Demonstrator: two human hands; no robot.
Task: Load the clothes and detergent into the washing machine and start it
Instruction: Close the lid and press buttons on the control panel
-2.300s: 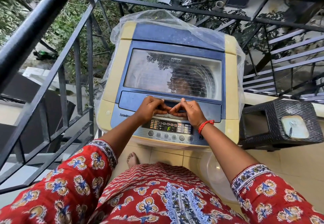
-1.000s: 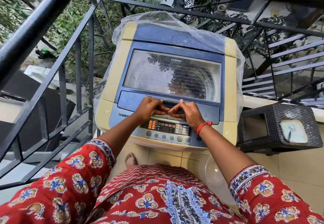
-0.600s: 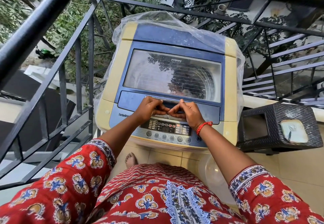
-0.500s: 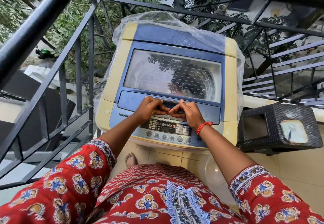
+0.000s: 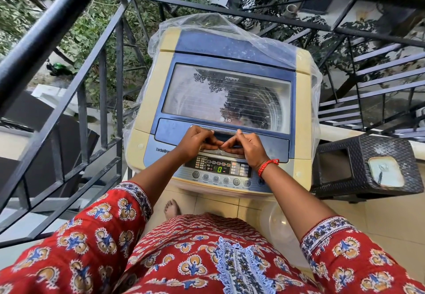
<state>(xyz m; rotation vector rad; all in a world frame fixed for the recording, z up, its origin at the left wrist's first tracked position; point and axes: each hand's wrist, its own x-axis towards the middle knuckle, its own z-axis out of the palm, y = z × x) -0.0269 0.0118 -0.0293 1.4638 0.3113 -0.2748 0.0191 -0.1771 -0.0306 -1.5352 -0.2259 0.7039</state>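
The top-load washing machine point(image 5: 158, 100), cream and blue, stands in front of me with its glass lid point(image 5: 226, 96) down. My left hand point(image 5: 195, 140) and my right hand point(image 5: 247, 145) lie side by side on the lid's front edge, just above the control panel point(image 5: 220, 169). Their fingers are curled and the fingertips almost meet over a shiny clear strip. Whether they hold that strip I cannot tell. The panel display shows a green 0. Inside the drum only reflections show; clothes and detergent are hidden.
A clear plastic cover point(image 5: 207, 23) drapes the machine's back and sides. Black metal railing point(image 5: 101, 91) runs close along the left and behind. A dark wicker stool point(image 5: 368, 155) stands right of the machine. My bare foot point(image 5: 172, 208) is on the tiled floor below.
Both hands have stayed in place on the lid's front edge. The lights on the panel display have changed, and it now shows a green 0.
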